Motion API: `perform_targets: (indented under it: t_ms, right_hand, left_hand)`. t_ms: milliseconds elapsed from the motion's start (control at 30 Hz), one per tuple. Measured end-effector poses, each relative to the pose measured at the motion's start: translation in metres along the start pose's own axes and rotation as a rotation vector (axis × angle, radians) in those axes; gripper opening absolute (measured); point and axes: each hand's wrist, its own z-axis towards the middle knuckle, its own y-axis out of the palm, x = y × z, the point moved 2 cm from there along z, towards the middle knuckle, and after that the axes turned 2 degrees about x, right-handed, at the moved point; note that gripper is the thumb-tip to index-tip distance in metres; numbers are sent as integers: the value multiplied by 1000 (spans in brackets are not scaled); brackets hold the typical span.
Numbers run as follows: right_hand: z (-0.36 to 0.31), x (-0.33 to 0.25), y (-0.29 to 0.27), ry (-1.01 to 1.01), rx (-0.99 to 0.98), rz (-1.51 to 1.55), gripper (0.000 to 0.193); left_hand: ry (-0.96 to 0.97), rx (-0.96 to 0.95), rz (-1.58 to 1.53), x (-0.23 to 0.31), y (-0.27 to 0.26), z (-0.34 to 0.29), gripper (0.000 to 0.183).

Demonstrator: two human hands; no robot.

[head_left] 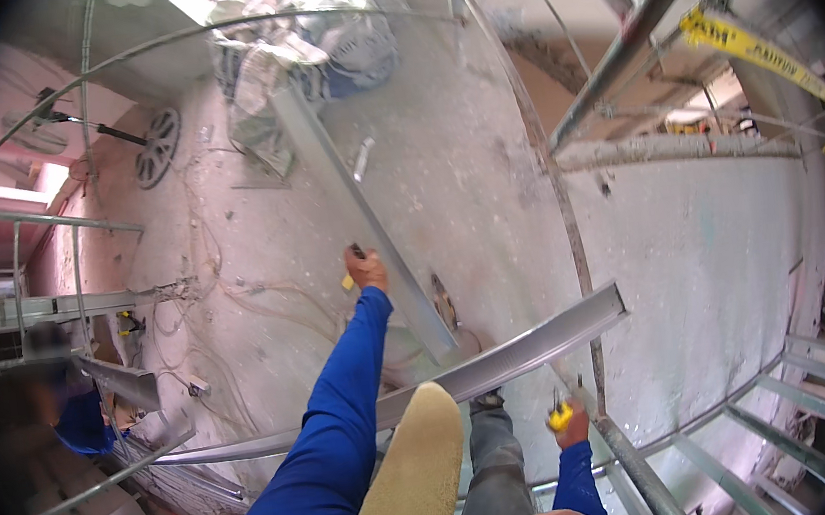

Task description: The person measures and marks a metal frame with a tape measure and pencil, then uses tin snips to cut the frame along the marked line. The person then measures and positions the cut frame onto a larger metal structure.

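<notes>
My left hand [367,270] reaches out over the floor, closed around a small dark object [359,251] whose kind I cannot make out. A bit of yellow [348,282] shows just beside that hand. Close to its right, a long grey metal channel [349,184] runs away from me across the floor. Another metal channel [533,347] lies crosswise in front of my body, passing behind my left forearm. Down at the right, my right hand [575,426] grips a yellow tape measure [558,416] near a scaffold pipe.
White sacks [341,54] are heaped at the far end. Cables [265,291] trail over the floor left of me. Scaffold pipes [630,33] and yellow tape [753,51] stand at the right. At far left is a blurred patch of blue clothing [85,425]. A beige padded shape [411,479] hides part of my front.
</notes>
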Motion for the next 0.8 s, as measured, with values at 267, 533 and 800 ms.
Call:
perform_targets:
  t_ms: [267, 533, 800]
  right_hand:
    - [-154, -12, 8, 219, -509, -531, 83]
    - [-315, -26, 216, -969, -1006, -1126, 112]
    - [-413, -21, 261, -1142, -1329, -1191, 110]
  left_hand:
    - [114, -218, -565, 225, -201, 139, 31]
    - [712, -961, -289, 283, -329, -3, 34]
    - [-541, -1256, -137, 303, -410, -141, 39]
